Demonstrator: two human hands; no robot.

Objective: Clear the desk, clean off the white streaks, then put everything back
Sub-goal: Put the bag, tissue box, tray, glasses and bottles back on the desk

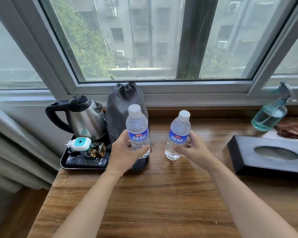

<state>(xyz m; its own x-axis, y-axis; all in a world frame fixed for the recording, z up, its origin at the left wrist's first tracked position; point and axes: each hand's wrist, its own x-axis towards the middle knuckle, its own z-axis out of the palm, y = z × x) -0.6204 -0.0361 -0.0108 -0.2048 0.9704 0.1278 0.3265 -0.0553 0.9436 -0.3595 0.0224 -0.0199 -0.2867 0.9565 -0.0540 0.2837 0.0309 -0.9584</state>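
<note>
My left hand (126,150) gripped one water bottle (137,129) over the tray (70,166); my right hand (193,148) gripped another bottle (178,134) beside the tray.

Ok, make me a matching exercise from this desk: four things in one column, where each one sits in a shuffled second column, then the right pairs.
Things:
1. kettle
2. spray bottle
3. tissue box
4. remote control

Places:
A. lying flat at the near edge of the black tray
B. far right of the desk, by the window sill
C. standing at the back of the black tray
D. right side of the desk, nearer than the spray bottle

Pairs: 1-C, 2-B, 3-D, 4-A
</note>
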